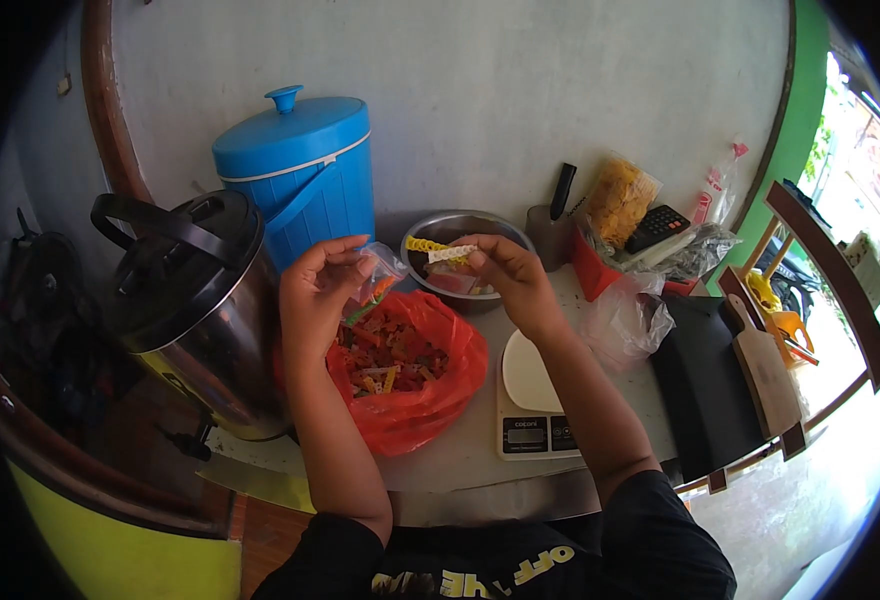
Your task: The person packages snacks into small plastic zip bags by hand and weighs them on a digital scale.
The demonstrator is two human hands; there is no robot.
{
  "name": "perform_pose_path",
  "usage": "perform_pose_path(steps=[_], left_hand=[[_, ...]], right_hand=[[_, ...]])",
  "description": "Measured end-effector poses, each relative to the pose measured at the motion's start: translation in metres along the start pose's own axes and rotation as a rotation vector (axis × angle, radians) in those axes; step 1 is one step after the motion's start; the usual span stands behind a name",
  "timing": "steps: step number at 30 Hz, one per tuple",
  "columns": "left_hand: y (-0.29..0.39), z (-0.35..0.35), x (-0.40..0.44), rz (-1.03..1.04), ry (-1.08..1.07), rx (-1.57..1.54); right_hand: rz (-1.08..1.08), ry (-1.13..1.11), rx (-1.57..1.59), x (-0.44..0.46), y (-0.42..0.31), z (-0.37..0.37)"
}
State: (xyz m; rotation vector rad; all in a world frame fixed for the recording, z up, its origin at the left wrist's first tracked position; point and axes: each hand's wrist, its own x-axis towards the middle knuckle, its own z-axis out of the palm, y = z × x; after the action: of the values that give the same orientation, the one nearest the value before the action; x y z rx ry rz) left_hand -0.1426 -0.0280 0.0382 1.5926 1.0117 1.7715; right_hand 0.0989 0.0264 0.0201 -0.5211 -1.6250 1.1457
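My left hand pinches a small clear plastic bag with a few orange and green pieces inside. Between the fingertips of my right hand are yellow and white ridged pieces, whose kind I cannot make out. They are above a steel bowl, which holds small packets partly hidden by the hand. Below my left hand stands an open red plastic bag full of small red, orange, yellow and green pieces. A white digital kitchen scale is beneath my right forearm.
To the left stand a large steel container with a black lid and a blue lidded bucket. At right are a red basket, a calculator, a crumpled plastic bag, a black board and a wooden board.
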Motion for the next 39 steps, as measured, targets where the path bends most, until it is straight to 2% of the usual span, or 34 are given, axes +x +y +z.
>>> perform_pose_path(steps=[6,9,14,20,23,26,29,30,35,39], left_hand=[[0.007,0.004,-0.002,-0.092,-0.045,-0.061],[0.007,0.004,-0.003,-0.061,-0.095,-0.119],[0.01,0.002,-0.003,-0.145,-0.187,-0.052],[0.009,0.005,-0.004,-0.119,-0.177,-0.086],[0.012,0.005,-0.005,-0.122,-0.168,-0.043],[0.01,0.009,-0.004,-0.106,-0.162,-0.035],[0.018,0.017,-0.006,-0.179,-0.144,0.0],[0.021,0.018,-0.007,-0.222,-0.139,0.02],[0.015,0.021,-0.006,-0.113,-0.102,-0.04],[0.013,0.022,-0.006,-0.028,-0.06,-0.034]], right_hand=[[0.127,-0.11,0.057,-0.001,-0.011,-0.003],[0.146,-0.169,0.032,0.0,-0.01,-0.004],[0.182,-0.248,0.005,0.006,-0.023,-0.006],[0.291,-0.15,-0.016,0.011,-0.039,-0.004],[0.14,-0.162,0.009,0.011,-0.027,0.001],[-0.088,-0.147,-0.389,0.011,-0.03,0.001],[-0.182,-0.106,-0.56,0.007,-0.048,0.013],[-0.167,-0.108,-0.544,0.008,-0.05,0.015],[-0.161,-0.169,-0.571,0.013,-0.061,0.022],[-0.297,-0.274,-0.482,0.016,-0.032,0.019]])
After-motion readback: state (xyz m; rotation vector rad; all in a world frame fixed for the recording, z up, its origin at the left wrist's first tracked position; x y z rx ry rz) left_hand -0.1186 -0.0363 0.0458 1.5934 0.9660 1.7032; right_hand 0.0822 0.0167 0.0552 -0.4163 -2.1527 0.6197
